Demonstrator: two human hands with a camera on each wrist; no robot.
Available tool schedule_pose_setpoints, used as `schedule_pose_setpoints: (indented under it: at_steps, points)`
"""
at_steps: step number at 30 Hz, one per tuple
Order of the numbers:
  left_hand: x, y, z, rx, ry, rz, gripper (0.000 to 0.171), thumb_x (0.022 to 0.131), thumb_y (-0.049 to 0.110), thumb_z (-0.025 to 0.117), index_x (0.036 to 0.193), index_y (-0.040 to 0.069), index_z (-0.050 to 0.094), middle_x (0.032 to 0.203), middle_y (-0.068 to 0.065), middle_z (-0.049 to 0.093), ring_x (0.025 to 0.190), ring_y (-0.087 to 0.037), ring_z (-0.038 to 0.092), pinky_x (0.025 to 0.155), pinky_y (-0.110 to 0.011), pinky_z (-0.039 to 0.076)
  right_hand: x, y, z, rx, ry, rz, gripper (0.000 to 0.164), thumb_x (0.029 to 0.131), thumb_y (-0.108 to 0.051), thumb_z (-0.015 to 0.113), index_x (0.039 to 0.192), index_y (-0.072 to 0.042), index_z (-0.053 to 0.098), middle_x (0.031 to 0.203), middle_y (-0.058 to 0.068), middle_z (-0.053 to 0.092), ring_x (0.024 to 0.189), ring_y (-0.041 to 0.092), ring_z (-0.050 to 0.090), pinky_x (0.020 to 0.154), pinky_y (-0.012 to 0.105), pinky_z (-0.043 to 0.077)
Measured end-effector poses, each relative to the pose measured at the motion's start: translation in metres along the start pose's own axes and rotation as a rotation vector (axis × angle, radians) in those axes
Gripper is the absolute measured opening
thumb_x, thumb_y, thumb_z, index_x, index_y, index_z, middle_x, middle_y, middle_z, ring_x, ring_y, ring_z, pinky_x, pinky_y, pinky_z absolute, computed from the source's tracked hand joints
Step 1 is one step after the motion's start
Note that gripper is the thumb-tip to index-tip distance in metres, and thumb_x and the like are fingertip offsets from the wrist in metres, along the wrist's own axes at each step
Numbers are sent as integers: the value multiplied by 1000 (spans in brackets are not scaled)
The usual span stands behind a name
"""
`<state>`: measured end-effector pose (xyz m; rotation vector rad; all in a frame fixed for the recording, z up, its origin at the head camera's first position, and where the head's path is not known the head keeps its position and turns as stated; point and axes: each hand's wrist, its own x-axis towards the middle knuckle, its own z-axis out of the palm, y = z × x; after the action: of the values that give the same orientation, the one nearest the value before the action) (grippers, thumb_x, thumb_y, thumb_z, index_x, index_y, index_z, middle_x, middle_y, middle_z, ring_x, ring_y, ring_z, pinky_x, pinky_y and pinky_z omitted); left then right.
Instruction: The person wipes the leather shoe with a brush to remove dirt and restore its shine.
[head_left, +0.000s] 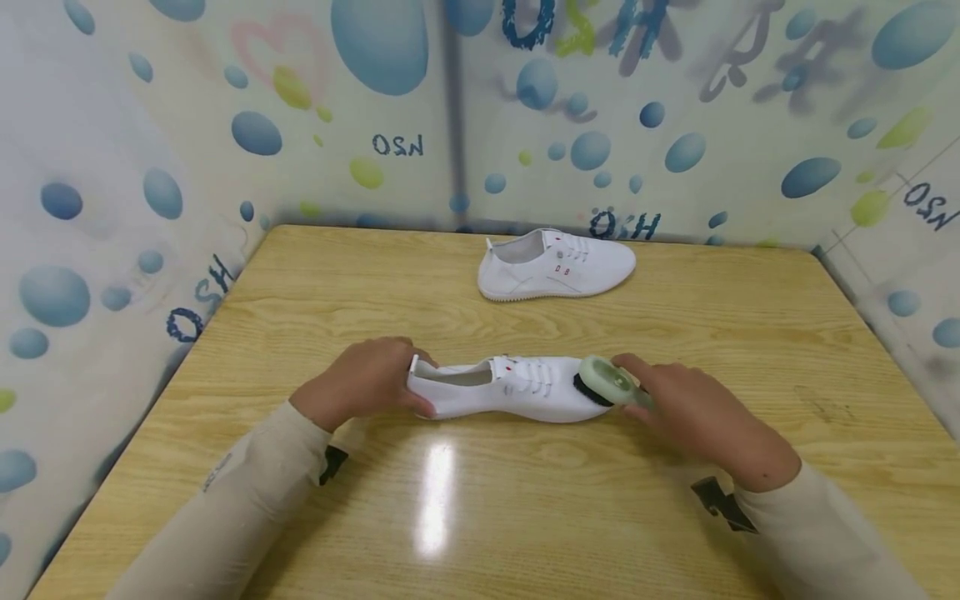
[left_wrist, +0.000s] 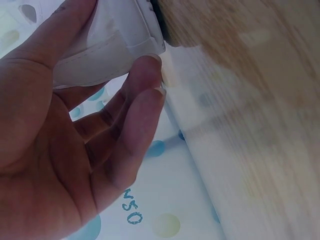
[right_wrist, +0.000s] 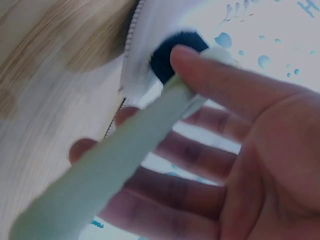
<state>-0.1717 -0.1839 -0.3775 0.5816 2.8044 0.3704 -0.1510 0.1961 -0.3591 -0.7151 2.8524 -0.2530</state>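
A white lace-up shoe [head_left: 543, 390] lies on the wooden table with its toe to the right. My left hand [head_left: 375, 379] grips its heel, and in the left wrist view the thumb and fingers [left_wrist: 145, 75] pinch the heel's edge. In my right hand [head_left: 693, 408] is a pale green brush [head_left: 609, 379] with dark bristles, held by its handle [right_wrist: 100, 165]. The bristles [right_wrist: 172, 52] touch the top of the toe. A second white shoe [head_left: 558, 267], with small red letters on its side, stands farther back, touched by neither hand.
The wooden table [head_left: 337, 275] reaches back to a wall [head_left: 420, 167] printed with blue and green dots and letters. Similar walls close in the left and right sides. A bright reflection shows on the tabletop in front of the near shoe.
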Motion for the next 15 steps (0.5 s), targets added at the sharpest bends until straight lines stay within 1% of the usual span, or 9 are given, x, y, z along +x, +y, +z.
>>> schedule_pose_setpoints:
  at_steps: [3,9,12,15]
  points:
    - [0,0,0,-2,-4,-1,60,66,53,89,115,21,75,101,2,71,80,-10,62,64,-30,50,1,2,-1,-5,-11,36,58,91,-27,75,139,-5,51,93,12,73,79,22,70,67,42,56]
    - [0,0,0,-10,-5,2,59,67,53,89,115,21,75,103,3,72,80,-9,62,64,-30,50,-3,7,-5,-11,-41,49,56,90,-27,76,137,-7,53,89,7,71,73,15,64,61,36,51]
    - [0,0,0,-11,-4,0,59,67,52,89,115,21,75,103,2,72,81,-10,62,63,-30,49,-6,10,-8,-7,-67,37,56,87,-27,79,134,-10,55,86,2,69,70,11,59,60,34,48]
    - [0,0,-1,-10,-5,2,59,67,52,89,115,21,75,103,2,71,81,-10,62,64,-30,49,-8,10,-9,5,-93,9,55,85,-29,80,133,-14,57,87,-1,69,72,9,60,62,34,49]
